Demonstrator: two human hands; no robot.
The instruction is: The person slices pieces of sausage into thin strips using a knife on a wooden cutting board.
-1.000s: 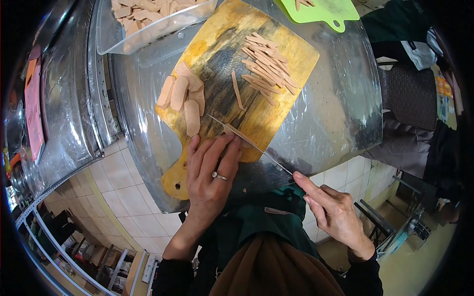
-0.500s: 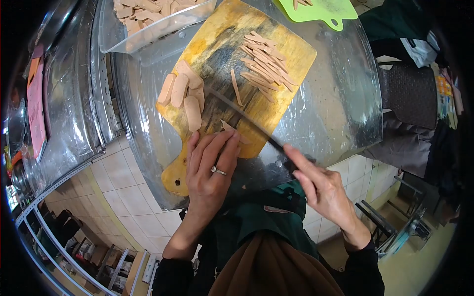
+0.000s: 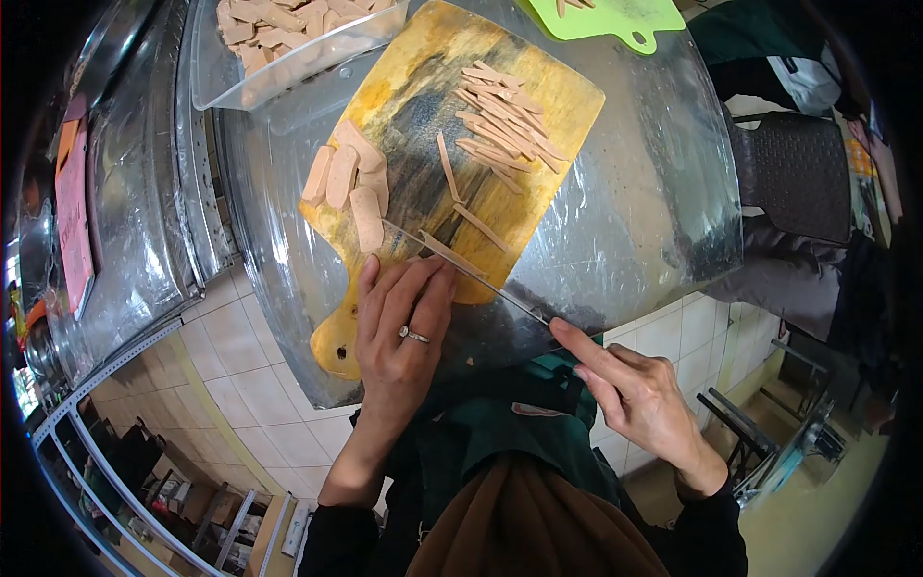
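Observation:
My right hand [image 3: 635,389] is closed round a knife [image 3: 481,282], its index finger stretched along the top of the handle end. The blade lies slantwise over the cutting board [image 3: 553,91], right at my left fingertips. My left hand [image 3: 404,317], with a ring on one finger, presses its bent fingers on a pinkish sausage slice [image 3: 444,252] beside the blade; the slice is mostly covered. Left of the blade sit several thick oval sausage slices [image 3: 341,178]. Thin sausage strips [image 3: 505,120] are heaped on the board's right half, and a loose strip [image 3: 481,228] rests near the blade.
A clear plastic tub [image 3: 317,60] of sausage pieces stands at the back left. Behind the board, a green cutting board [image 3: 615,17] carries a few strips. The metal table [image 3: 644,192] ends close to my body. A dark chair [image 3: 793,173] is at the right.
The knife has moved toward me, from the middle of the board to my left fingertips. Another cut strip now lies on the far side of the blade. My left hand stays pressed down.

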